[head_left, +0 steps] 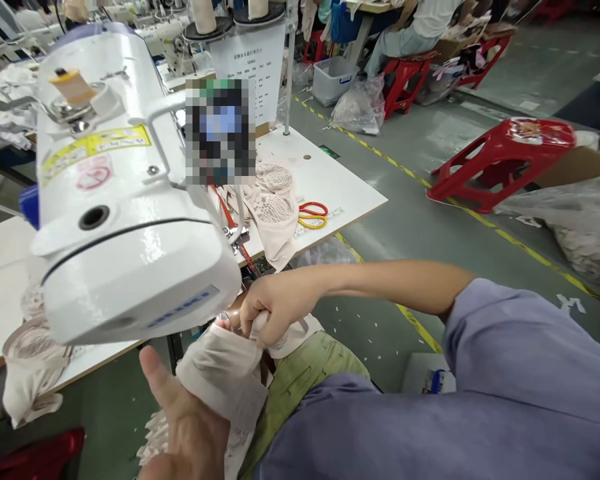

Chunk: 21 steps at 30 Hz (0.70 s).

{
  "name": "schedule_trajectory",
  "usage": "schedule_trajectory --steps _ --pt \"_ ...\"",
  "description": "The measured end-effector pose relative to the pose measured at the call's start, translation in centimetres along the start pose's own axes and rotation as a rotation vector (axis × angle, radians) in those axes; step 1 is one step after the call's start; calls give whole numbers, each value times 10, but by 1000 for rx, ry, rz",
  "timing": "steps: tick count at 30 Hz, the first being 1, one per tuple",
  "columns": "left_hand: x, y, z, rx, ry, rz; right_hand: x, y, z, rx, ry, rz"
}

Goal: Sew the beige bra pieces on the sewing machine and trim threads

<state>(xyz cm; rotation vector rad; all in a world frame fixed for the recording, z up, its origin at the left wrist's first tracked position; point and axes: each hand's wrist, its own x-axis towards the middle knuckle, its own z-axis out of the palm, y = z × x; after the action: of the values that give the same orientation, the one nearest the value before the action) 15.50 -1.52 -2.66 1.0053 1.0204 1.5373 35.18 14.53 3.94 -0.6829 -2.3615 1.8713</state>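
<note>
Right hand (283, 300) has its fingers closed on a beige fabric piece (220, 363), bunched at the grip, just below the front end of a white sewing machine (135, 267). Left hand (190, 423), lower left, thumb raised and apart from the fabric; other fingers seem to run behind the piece, so cannot tell whether they grip it. The piece hangs in front of the table edge, between the hands, next to green cloth (320, 363) over the lap. Purple sleeve (510, 333) on the right arm. On the white tabletop (340, 187), beyond the machine's front end: beige lace pieces (273, 207), one draped toward the edge, with red-and-yellow scissor handles (314, 215) just beside. More lace fabric (33, 360) hangs over the table edge on the machine's other side. Small orange spool (73, 87) on top of the machine; thread cone (203, 17) behind, above a printed sheet (267, 73). Floor: red stool (510, 160), clear plastic bin (334, 80), yellow tape line (380, 153). Seated co-worker (420, 30) at the back, partly cropped.
</note>
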Motion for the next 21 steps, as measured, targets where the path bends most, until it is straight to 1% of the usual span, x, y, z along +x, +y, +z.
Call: schedule_trajectory --steps 2,3,4,6,7,8,10,12,14,15,16,19,20,21 --pt "13 -3 -24 339 -68 135 6 -5 -5 -267 101 23" --pt "20 -7 -34 538 -133 220 8 -7 -6 -392 152 20" --pt "28 -11 -43 726 -229 311 10 -8 -6 -503 191 12" --pt "42 -20 -53 1024 -396 476 14 -11 -3 -667 215 -3" --pt "47 -25 -53 1130 -435 539 15 -12 -2 -726 219 -3" --pt "50 -28 -51 1207 -433 581 15 -12 0 -770 222 5" --pt "52 -33 -44 1283 -358 617 16 -12 1 -805 226 36" --pt "51 -36 -37 1271 -274 614 16 -12 0 -776 222 64" --pt "53 -36 -35 1260 -259 610 16 -11 -2 -706 208 80" --pt "56 -36 -37 1278 -290 631 17 -10 -4 -670 200 86" --pt "60 -35 -41 1313 -348 680 17 -10 -5 -640 192 91" --pt "77 -33 -53 1456 -533 912 18 -9 -6 -607 184 112" --pt "81 -32 -56 1494 -566 961 19 -9 -5 -608 191 116" --pt "84 -32 -58 1524 -580 978 19 -8 -5 -610 200 114"
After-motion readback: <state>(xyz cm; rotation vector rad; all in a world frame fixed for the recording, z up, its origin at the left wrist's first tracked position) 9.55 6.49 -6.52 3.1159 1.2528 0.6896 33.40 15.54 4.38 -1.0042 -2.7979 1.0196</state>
